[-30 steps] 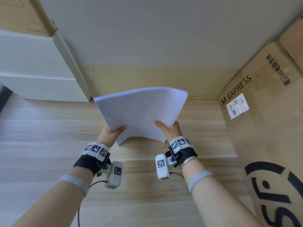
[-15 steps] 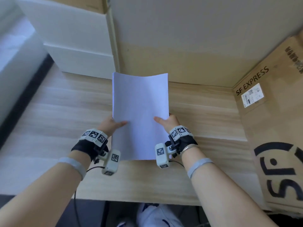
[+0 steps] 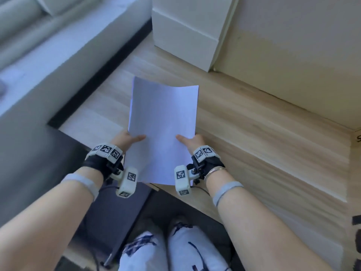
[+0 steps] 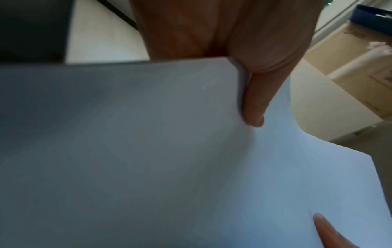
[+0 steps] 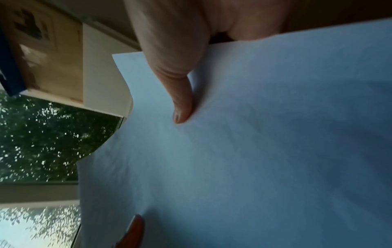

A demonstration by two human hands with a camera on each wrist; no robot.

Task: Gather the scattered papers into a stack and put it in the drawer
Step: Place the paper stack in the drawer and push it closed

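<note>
A stack of white papers [image 3: 163, 132] hangs in the air over the near edge of the wooden desk [image 3: 263, 137], slightly bowed, long side pointing away from me. My left hand [image 3: 127, 138] pinches its left edge, thumb on top. My right hand [image 3: 192, 140] pinches the right edge the same way. The left wrist view shows the papers [image 4: 148, 159] under my left thumb [image 4: 253, 107]; the right wrist view shows the papers [image 5: 254, 151] under my right thumb [image 5: 182, 104]. The other fingers are hidden beneath the sheets. No drawer is plainly visible.
A white box-like unit [image 3: 185, 34] stands at the desk's back left against a cardboard wall [image 3: 293, 45]. A pale sofa [image 3: 48, 47] lies to the left. A dark surface [image 3: 29, 163] sits beside the desk at left. My legs [image 3: 170, 249] show below the desk edge.
The stack has been turned lengthwise and drawn back toward me, from over the desk's middle to its near edge. My head has tilted down and left, revealing the sofa and my legs.
</note>
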